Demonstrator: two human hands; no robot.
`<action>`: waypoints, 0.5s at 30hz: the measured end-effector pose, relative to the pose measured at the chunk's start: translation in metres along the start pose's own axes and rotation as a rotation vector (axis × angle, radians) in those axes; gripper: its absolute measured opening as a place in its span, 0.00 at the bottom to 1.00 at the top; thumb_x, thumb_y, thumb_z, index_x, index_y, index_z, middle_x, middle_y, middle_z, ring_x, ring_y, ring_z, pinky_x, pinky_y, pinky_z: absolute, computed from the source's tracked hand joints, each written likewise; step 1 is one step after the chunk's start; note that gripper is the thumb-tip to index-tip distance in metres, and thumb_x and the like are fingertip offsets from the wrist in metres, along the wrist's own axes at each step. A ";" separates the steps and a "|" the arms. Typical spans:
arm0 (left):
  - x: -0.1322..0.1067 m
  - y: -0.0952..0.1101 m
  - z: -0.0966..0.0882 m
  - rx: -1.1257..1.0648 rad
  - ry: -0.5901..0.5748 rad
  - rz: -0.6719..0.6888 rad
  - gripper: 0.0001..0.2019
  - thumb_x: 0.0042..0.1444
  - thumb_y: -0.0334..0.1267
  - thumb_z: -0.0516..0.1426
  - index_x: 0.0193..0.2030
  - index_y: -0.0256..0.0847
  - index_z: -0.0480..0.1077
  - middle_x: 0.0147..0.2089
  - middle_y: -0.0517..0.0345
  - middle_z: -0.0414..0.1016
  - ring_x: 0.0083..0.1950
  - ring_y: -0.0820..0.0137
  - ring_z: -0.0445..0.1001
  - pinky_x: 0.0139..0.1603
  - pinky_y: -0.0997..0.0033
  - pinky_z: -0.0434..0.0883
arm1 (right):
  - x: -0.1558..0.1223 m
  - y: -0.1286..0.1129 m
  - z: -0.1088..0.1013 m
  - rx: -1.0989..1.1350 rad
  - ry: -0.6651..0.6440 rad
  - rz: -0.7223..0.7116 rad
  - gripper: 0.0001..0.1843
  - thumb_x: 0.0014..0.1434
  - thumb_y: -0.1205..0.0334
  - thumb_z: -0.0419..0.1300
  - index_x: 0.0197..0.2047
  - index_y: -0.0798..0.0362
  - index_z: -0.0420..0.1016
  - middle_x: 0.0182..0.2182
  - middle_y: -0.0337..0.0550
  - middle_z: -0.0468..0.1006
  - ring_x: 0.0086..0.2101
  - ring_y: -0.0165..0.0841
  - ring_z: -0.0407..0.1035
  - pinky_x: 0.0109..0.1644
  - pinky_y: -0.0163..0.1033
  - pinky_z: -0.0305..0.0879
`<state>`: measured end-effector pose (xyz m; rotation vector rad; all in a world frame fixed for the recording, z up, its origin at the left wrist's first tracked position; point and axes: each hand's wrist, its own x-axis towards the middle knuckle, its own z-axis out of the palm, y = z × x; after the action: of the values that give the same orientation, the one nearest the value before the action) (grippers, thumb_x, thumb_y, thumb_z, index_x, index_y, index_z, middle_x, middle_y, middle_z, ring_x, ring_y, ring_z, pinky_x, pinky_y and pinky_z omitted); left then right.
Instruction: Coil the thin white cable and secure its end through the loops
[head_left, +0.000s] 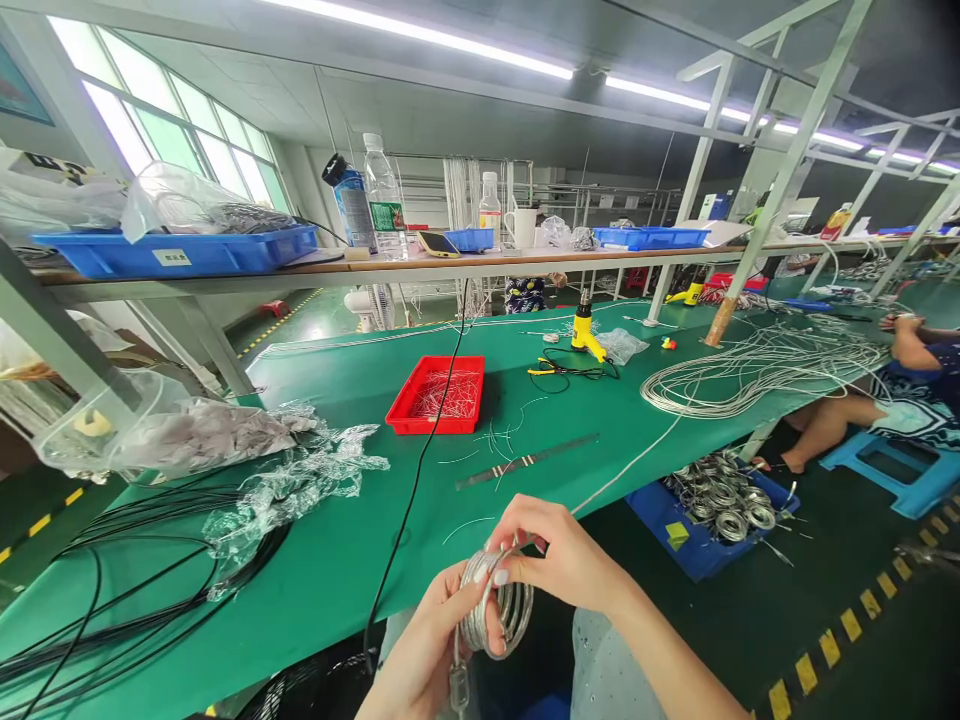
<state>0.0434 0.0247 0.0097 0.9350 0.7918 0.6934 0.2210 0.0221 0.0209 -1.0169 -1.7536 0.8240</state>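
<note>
As the green counter (337,560) stretches to both sides of the red tray (433,427), a long shelf (540,260) runs behind and above that tray. Well to the tray's right, a broad loop of pale cable (795,375) is spread along the counter; to its left and nearer the front, black cables (262,560) lie in wide curves, partly under crumpled clear plastic (307,470). Lower than the tray and off to its right, a blue bin (697,565) holds many small coils (739,500). Behind the tray, on its right, a yellow heat gun (586,330) stands nozzle up, and a flat dark strip (555,452) lies in front and to the right. Nearer the wearer than the tray, the left hand (427,650) has its fingers wrapped around a silvery coil (472,630), while the right hand (559,560) has thumb and forefinger pinched on the cable at its top. Below the coil hangs a small plug (459,687). Short thin wires (465,395) lie heaped in the tray, with a few scattered in front.
</note>
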 end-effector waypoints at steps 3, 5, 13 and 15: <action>0.001 -0.003 -0.001 -0.084 -0.023 -0.005 0.17 0.52 0.51 0.62 0.30 0.37 0.70 0.17 0.59 0.69 0.20 0.75 0.61 0.27 0.76 0.63 | 0.001 -0.001 0.003 0.007 0.028 0.057 0.06 0.52 0.59 0.67 0.32 0.51 0.76 0.32 0.35 0.70 0.31 0.25 0.64 0.31 0.31 0.58; 0.002 -0.006 -0.001 -0.093 -0.008 -0.006 0.19 0.49 0.54 0.63 0.31 0.37 0.70 0.17 0.60 0.69 0.20 0.75 0.62 0.25 0.76 0.63 | 0.001 0.000 0.005 0.004 0.038 0.065 0.04 0.53 0.61 0.65 0.31 0.51 0.77 0.33 0.35 0.69 0.31 0.24 0.64 0.31 0.31 0.59; 0.001 -0.004 -0.019 -0.368 0.022 -0.037 0.18 0.39 0.46 0.71 0.27 0.35 0.72 0.14 0.68 0.61 0.16 0.82 0.57 0.22 0.80 0.66 | -0.016 0.052 -0.022 -0.371 0.192 0.011 0.08 0.54 0.60 0.66 0.36 0.49 0.72 0.31 0.33 0.77 0.33 0.27 0.73 0.39 0.33 0.69; 0.001 0.005 -0.028 -0.450 0.117 0.028 0.18 0.36 0.43 0.73 0.27 0.35 0.72 0.16 0.70 0.61 0.17 0.82 0.58 0.23 0.81 0.66 | -0.023 0.074 -0.035 -0.447 0.321 -0.010 0.04 0.59 0.61 0.60 0.35 0.52 0.71 0.30 0.38 0.78 0.31 0.29 0.73 0.36 0.33 0.69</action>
<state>0.0201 0.0391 0.0039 0.5018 0.6862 0.9113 0.2802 0.0376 -0.0386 -1.3465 -1.6909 0.2393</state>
